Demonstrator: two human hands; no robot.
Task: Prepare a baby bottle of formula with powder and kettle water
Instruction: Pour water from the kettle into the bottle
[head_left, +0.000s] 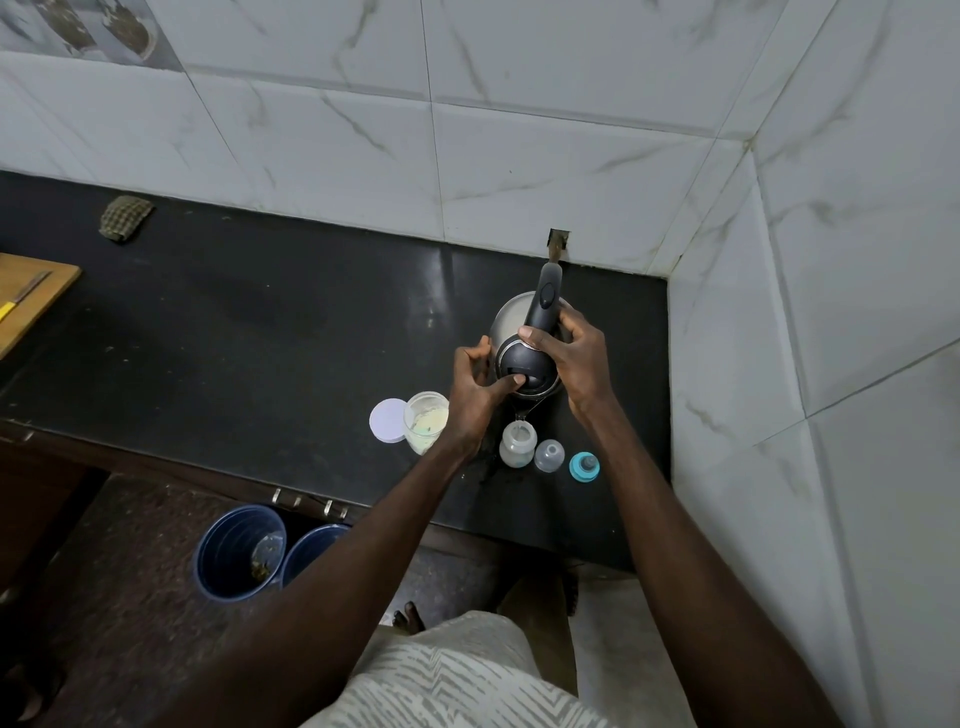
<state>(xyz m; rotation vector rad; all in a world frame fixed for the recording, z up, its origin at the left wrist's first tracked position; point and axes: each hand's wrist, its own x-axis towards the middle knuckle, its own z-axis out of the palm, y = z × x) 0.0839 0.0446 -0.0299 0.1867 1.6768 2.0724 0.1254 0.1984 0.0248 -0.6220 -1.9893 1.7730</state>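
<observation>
Nearest is the person's stripy cloth (457, 675) at the bottom, w/ both arms going up from it to the black counter (260, 322). The right hand (576, 358) has its grip closed round the black handle of the kettle (506, 322). The left hand (475, 387) grips the kettle too: thumb on the dark lid, fingers curled at the side. The kettle is tipped toward the person, spout down, right over the open bottle (517, 441). The bottle stands on the counter near the front edge. A thin line of water seems to fall from spout to bottle.

Just beside the bottle, on the right, sit the clear cap (549, 455) & the blue teat ring (584, 466), both off. On the left is the powder jar (426, 428), open, w/ its white lid (388, 421) next to it.

Step now, I think: pouring the water. To do it well:
- Tip slow, w/ the spout right over the small bottle mouth.
- No hand holds the bottle, so don't bump it.
- The thumb on the lid helps, so it can't flop open.
- Water may be hot, so fingers off the steel & away from steam.
- Watch the level & stop at the mark. Can't tell from here how full it is.
</observation>
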